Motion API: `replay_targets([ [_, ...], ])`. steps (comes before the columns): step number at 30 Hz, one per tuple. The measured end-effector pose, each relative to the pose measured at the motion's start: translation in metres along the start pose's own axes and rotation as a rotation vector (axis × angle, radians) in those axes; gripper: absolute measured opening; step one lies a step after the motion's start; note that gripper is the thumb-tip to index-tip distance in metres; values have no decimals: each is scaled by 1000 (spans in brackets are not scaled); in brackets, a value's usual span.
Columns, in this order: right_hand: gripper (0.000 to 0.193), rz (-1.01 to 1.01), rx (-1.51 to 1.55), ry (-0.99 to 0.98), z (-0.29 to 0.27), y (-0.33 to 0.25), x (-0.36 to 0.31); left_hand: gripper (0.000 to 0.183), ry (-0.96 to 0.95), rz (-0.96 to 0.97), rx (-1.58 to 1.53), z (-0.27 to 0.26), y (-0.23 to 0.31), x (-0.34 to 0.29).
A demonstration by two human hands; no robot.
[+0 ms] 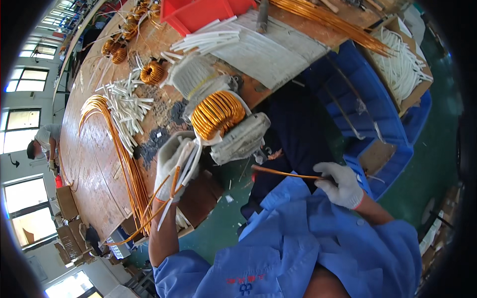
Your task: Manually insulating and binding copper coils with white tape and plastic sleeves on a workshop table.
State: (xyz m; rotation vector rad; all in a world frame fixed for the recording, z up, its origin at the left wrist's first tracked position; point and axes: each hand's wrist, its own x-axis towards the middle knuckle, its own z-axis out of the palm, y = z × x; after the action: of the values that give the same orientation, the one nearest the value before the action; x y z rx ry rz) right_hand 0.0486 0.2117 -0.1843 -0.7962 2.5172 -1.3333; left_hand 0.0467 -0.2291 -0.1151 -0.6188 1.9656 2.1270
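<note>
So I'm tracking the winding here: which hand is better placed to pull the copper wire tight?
The right hand, probably: it already grips the free copper wire leading away from the toroid coil. The left hand is occupied, holding wires and white sleeves beside the coil.

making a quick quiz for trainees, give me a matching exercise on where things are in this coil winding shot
Things:
1. wound copper wire coil
2. red plastic bin
3. cardboard box of white sleeves
4. blue plastic crate

Places:
A. far edge of the wooden bench
B. beside the bench, under the cardboard box
C. on the winding fixture by the left hand
D. upper right, on the crate

Pairs: 1-C, 2-A, 3-D, 4-B
</note>
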Motion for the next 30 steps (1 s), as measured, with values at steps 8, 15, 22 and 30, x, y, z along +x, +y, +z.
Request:
replay_targets([
  [8,28,-137,122,-93,-3,-28,37,21,-147,-200,-167,40,-9,-40],
  [15,28,-349,106,-83,-2,-54,61,26,-114,257,745,69,-3,-64],
  [22,26,-329,20,-114,2,-62,67,37,-209,259,722,76,13,-70],
  [30,22,-262,-38,-200,-8,-63,63,38,-282,371,817,70,9,-70],
])
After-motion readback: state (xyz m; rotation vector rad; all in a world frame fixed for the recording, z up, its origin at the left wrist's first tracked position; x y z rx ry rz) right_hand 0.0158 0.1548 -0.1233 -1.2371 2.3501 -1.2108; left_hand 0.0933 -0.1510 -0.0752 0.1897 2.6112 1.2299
